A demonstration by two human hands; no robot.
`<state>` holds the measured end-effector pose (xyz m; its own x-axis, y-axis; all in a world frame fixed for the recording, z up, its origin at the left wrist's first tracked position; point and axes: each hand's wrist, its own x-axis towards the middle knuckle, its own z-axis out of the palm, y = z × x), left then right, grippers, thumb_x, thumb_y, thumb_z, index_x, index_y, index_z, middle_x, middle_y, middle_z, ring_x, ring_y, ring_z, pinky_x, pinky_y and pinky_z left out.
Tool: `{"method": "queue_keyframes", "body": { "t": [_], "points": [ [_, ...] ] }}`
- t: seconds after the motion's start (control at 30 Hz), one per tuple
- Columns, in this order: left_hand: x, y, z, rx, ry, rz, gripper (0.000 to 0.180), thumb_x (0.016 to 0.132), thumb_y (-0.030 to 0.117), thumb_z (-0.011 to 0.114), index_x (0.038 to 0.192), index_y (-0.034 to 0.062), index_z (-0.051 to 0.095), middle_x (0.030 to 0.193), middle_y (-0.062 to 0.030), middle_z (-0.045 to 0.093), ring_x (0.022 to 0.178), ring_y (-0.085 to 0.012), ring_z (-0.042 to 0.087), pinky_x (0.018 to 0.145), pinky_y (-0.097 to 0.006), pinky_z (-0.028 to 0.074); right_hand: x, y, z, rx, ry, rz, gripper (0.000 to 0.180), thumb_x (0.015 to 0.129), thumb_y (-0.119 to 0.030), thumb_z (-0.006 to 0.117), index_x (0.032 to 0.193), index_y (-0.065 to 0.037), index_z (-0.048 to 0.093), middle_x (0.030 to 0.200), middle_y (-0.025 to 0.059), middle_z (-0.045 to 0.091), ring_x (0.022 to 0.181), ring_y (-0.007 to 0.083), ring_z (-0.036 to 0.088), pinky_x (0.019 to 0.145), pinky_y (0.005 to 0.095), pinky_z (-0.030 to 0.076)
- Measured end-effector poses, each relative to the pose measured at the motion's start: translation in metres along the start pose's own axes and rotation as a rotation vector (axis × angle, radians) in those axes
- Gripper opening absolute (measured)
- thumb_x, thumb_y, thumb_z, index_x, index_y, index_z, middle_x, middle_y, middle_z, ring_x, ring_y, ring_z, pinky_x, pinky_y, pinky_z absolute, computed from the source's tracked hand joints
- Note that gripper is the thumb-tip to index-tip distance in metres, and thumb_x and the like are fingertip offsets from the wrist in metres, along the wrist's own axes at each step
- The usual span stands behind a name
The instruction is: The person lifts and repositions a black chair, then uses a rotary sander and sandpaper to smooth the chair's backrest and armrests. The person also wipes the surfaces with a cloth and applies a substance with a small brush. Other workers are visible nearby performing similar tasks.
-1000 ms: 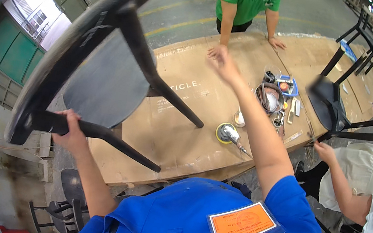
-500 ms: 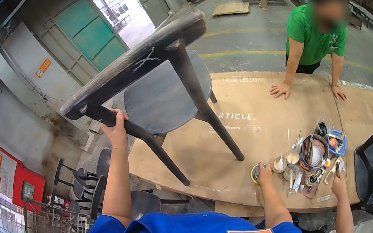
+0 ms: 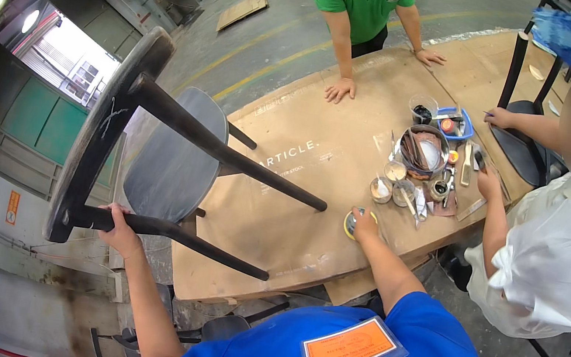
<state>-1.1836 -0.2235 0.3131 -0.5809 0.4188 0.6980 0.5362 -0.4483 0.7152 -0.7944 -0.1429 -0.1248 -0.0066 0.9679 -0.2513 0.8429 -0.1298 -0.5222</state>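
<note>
A black wooden chair (image 3: 177,154) lies tipped over at the left of the cardboard-covered table (image 3: 303,256). Its curved backrest rail, with a pale scratch-like mark, stands up toward me. My left hand (image 3: 119,231) is closed around a chair post near that rail. My right hand (image 3: 365,225) rests by the near table edge with its fingers over a round, flat, yellow-rimmed thing (image 3: 349,224); its kind is not clear. Just beyond my right hand stand small cups (image 3: 381,188) of pale paste and a pot (image 3: 422,152) with tools in it.
Beside the pot are a blue tray (image 3: 467,125), a brush (image 3: 467,166) and small jars. A co-worker in white (image 3: 550,250) works close on my right, by another black chair (image 3: 529,146). Across the table, a person in green (image 3: 365,4) leans on it. More chairs stand below.
The view has swung to the right, bringing the co-worker in white further into it. Both my hands keep their places on the chair and the round thing.
</note>
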Motion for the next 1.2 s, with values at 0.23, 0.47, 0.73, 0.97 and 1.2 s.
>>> {"method": "queue_keyframes", "body": {
  "t": [0.23,0.47,0.73,0.97,1.2],
  "points": [
    [0.002,-0.007,-0.008,0.008,-0.039,0.054,0.013,0.081,-0.002,0.058,0.088,0.0025,0.048,0.073,-0.0058,0.056,0.063,-0.0130,0.055,0.062,-0.027,0.045,-0.063,-0.094,-0.071,0.550,0.246,-0.318,0.070,0.062,-0.008,0.075,0.126,-0.014,0.045,0.119,0.0177,0.046,0.111,0.0366,0.049,0.089,0.0422,0.046],
    [0.003,-0.005,-0.007,-0.072,-0.083,0.050,0.014,0.081,-0.004,0.058,0.087,0.0019,0.047,0.074,-0.0073,0.056,0.063,-0.0139,0.055,0.061,-0.028,0.047,-0.145,-0.314,-0.215,0.954,0.557,-1.092,0.066,0.065,-0.017,0.080,0.124,-0.012,0.049,0.122,0.0209,0.041,0.108,0.0379,0.049,0.085,0.0415,0.046],
    [0.001,0.000,-0.004,-0.021,-0.030,0.069,0.015,0.080,-0.001,0.062,0.085,0.0023,0.048,0.073,-0.0057,0.057,0.061,-0.0127,0.056,0.060,-0.027,0.047,-0.171,-0.420,-0.269,1.132,0.783,-1.257,0.081,0.060,-0.004,0.073,0.133,-0.020,0.042,0.125,0.0234,0.038,0.106,0.0434,0.048,0.084,0.0419,0.047],
    [0.002,-0.007,-0.007,-0.037,-0.035,0.043,0.015,0.079,-0.001,0.062,0.084,0.0019,0.048,0.074,-0.0063,0.057,0.062,-0.0130,0.056,0.060,-0.026,0.048,-0.151,-0.430,-0.272,1.234,0.864,-1.126,0.082,0.059,0.000,0.070,0.134,-0.019,0.041,0.124,0.0236,0.037,0.104,0.0438,0.048,0.082,0.0437,0.046],
    [0.003,-0.007,-0.005,-0.020,-0.036,0.117,0.014,0.080,-0.002,0.061,0.084,0.0008,0.049,0.075,-0.0069,0.059,0.062,-0.0129,0.056,0.060,-0.026,0.047,-0.167,-0.430,-0.268,1.173,0.751,-1.235,0.082,0.060,-0.001,0.071,0.133,-0.019,0.041,0.123,0.0240,0.037,0.103,0.0452,0.048,0.082,0.0436,0.046]
  ]
}}
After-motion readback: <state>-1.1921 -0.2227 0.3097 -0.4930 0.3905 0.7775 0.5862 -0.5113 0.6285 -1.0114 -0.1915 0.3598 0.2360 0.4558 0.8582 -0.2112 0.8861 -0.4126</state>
